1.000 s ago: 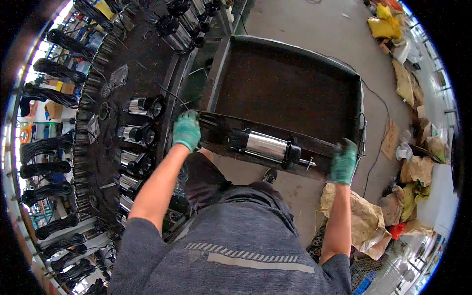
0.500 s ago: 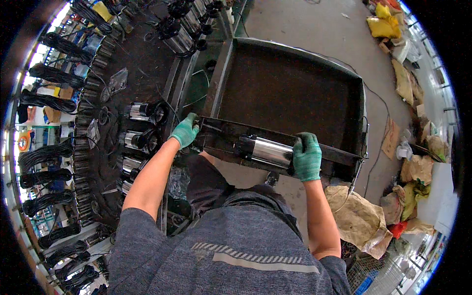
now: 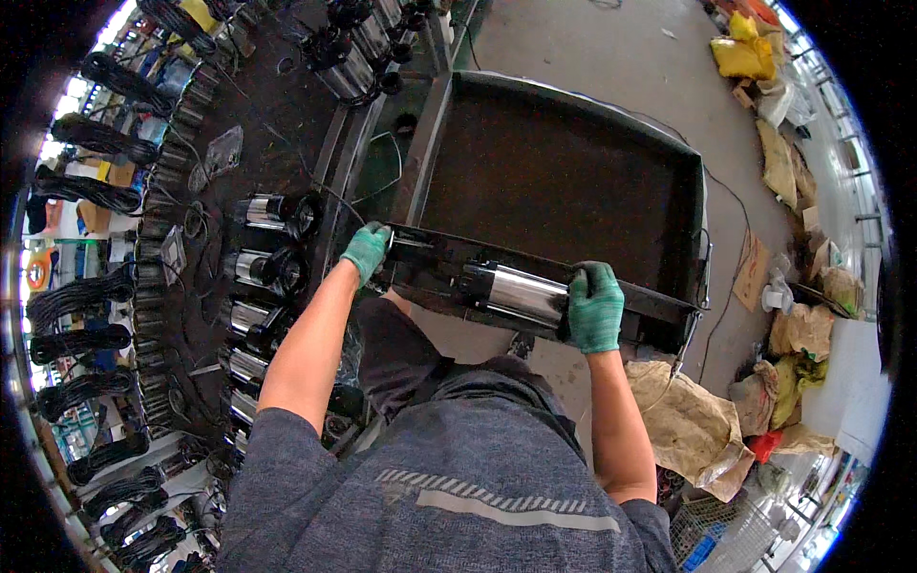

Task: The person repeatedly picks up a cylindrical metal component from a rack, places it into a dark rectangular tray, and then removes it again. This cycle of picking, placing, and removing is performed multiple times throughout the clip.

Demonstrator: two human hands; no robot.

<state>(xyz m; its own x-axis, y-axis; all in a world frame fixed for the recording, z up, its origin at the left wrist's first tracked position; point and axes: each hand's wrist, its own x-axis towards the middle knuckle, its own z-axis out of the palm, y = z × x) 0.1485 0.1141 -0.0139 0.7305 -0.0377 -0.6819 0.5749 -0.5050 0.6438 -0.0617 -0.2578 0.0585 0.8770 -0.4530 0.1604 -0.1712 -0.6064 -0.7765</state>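
1. Centre: the right hand (image 3: 596,307) covers the right end of the silver cylinder (image 3: 523,296).
2. Left of centre: what lies under the left hand (image 3: 367,253) cannot be told.
3. Just below that cylinder: a shoe (image 3: 521,345), mostly hidden.
4. Bottom edge: the grey shirt (image 3: 458,492) is cut off.
5. Top edge: standing cylinders (image 3: 386,13), cut off.
6. Upper right: a pale scrap (image 3: 669,34) too small to identify.

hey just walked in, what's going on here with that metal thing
A person in green gloves is handling a silver-and-black cylinder lying along a dark ledge at the near side of a large dark tray. The right hand is curled over the cylinder's right end. The left hand is at the ledge's left end; whether it holds anything is hard to tell. More silver-and-black cylinders stand or lie on the dark bench to the left.
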